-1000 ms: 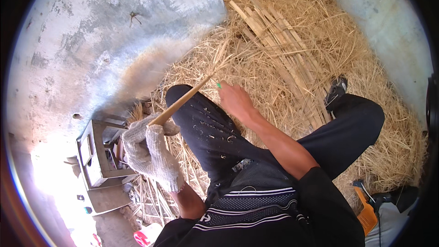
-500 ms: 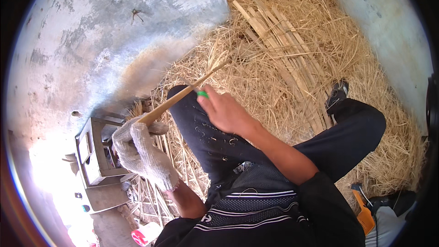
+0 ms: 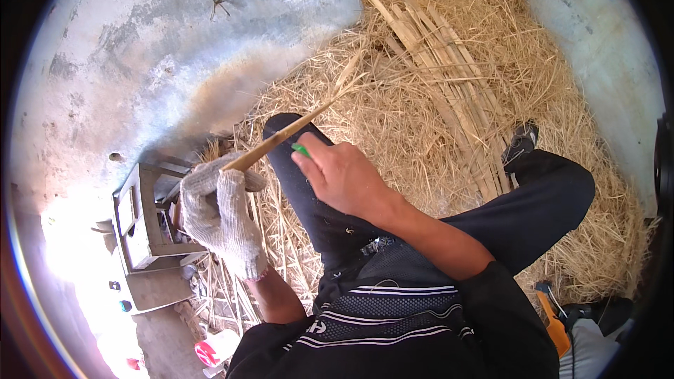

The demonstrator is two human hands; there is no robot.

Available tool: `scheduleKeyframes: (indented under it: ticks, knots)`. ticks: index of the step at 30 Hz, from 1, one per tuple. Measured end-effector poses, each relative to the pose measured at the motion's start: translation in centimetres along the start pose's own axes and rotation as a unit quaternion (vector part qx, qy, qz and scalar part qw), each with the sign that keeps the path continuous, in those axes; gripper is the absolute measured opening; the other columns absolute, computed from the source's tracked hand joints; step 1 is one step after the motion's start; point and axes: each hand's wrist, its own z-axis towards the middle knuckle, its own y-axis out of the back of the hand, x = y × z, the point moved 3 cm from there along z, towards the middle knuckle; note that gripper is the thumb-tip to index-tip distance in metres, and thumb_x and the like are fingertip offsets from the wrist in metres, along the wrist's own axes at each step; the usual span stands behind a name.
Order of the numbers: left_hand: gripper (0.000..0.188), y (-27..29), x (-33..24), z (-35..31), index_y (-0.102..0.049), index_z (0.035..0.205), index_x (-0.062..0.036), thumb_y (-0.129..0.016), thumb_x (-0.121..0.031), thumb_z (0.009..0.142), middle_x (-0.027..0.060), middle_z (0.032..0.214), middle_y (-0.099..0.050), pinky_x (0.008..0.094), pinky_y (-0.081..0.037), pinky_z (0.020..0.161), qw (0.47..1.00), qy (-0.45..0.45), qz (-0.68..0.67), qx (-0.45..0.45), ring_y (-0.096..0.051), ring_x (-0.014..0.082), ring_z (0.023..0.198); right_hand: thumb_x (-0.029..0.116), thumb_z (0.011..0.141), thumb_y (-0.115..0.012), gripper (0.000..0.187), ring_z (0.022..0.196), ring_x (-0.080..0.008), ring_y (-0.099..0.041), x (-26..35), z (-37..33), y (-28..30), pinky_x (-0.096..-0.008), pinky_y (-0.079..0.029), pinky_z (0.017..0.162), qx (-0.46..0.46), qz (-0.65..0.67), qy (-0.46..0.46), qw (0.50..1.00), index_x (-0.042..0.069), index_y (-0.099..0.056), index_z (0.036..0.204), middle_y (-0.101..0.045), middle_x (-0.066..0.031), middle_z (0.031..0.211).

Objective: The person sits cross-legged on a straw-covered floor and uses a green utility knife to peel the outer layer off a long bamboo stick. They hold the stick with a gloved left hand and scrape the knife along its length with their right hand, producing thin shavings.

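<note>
My left hand [image 3: 226, 214] wears a knitted off-white glove and is closed round the near end of a bamboo strip [image 3: 284, 133]. The strip slants up and away over my left knee, and its far end splits into thin pale slivers [image 3: 345, 84]. My bare right hand [image 3: 351, 181] is closed on a small knife with a green handle [image 3: 300, 149]. Only a bit of the green shows between thumb and fingers; the blade cannot be made out now. This hand is beside the middle of the strip, just to its right.
Loose shavings [image 3: 562, 98] cover the floor, with several flat bamboo strips [image 3: 449, 77] lying on them ahead. A wooden stool [image 3: 144, 217] stands at left by the stained wall [image 3: 175, 42]. A red-and-white container [image 3: 216, 347] is at lower left, an orange-handled tool [image 3: 554, 323] at lower right.
My right hand has drawn back a little toward me along the strip. The strip's far end now shows slivers spread apart. My left hand keeps its hold, and the view has shifted slightly.
</note>
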Motion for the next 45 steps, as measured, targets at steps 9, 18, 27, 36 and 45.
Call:
scheduleKeyframes:
  ticks: [9, 18, 27, 36, 45]
  knots:
    - [0.011, -0.4, -0.6, -0.8, -0.059, 0.097, 0.0031, -0.061, -0.007, 0.096, 0.0184, 0.091, -0.068, 0.0285, -0.053, 0.061, 0.999, 0.022, 0.032, -0.011, -0.062, 0.017, 0.061, 0.023, 0.1, -0.055, 0.025, 0.059, -0.0439, -0.064, -3.7, 0.3, -0.2, -0.0509, -0.05, 0.056, -0.015, -0.087, -0.082, 0.993, -0.001, -0.057, 0.109, -0.059, -0.0234, 0.057]
    - [0.011, -1.6, -1.1, -0.7, -0.059, 0.098, 0.0024, -0.06, -0.009, 0.096, 0.0195, 0.09, -0.068, 0.0306, -0.053, 0.067, 1.0, 0.007, 0.02, 0.005, -0.062, 0.0175, 0.061, 0.019, 0.1, -0.055, 0.026, 0.053, -0.0368, -0.065, -10.5, 0.1, -0.3, -0.0481, -0.05, 0.051, -0.016, -0.189, -0.152, 0.97, 0.001, -0.058, 0.118, -0.058, -0.0206, 0.055]
    - [0.017, -2.3, -1.3, -0.7, -0.059, 0.102, 0.005, -0.059, -0.011, 0.098, 0.0157, 0.077, -0.067, 0.028, -0.049, 0.066, 1.0, 0.003, 0.022, 0.0, -0.061, 0.0171, 0.06, 0.025, 0.102, -0.051, 0.03, 0.062, -0.0457, -0.065, -7.4, 0.8, 0.7, -0.0515, -0.053, 0.059, 0.001, -0.11, -0.132, 0.985, -0.002, -0.059, 0.113, -0.065, -0.0247, 0.067]
    - [0.008, -1.1, -0.6, -0.9, -0.061, 0.095, 0.0013, -0.063, -0.006, 0.093, 0.0167, 0.092, -0.069, 0.0278, -0.052, 0.066, 0.999, -0.006, 0.024, -0.02, -0.062, 0.0153, 0.058, 0.027, 0.102, -0.052, 0.029, 0.058, -0.0406, -0.066, -2.1, 0.7, 0.4, -0.049, -0.052, 0.054, -0.023, -0.013, 0.021, 0.999, 0.001, -0.06, 0.113, -0.063, -0.0217, 0.062]
    - [0.007, -0.6, -0.5, -1.0, -0.062, 0.096, 0.0019, -0.061, -0.005, 0.094, 0.0152, 0.089, -0.07, 0.029, -0.053, 0.067, 0.998, 0.024, 0.029, -0.042, -0.063, 0.0151, 0.06, 0.026, 0.102, -0.054, 0.029, 0.051, -0.0384, -0.063, -2.8, 0.3, -0.4, -0.0475, -0.052, 0.049, 0.027, -0.067, -0.086, 0.994, -0.003, -0.059, 0.105, -0.06, -0.0203, 0.056]
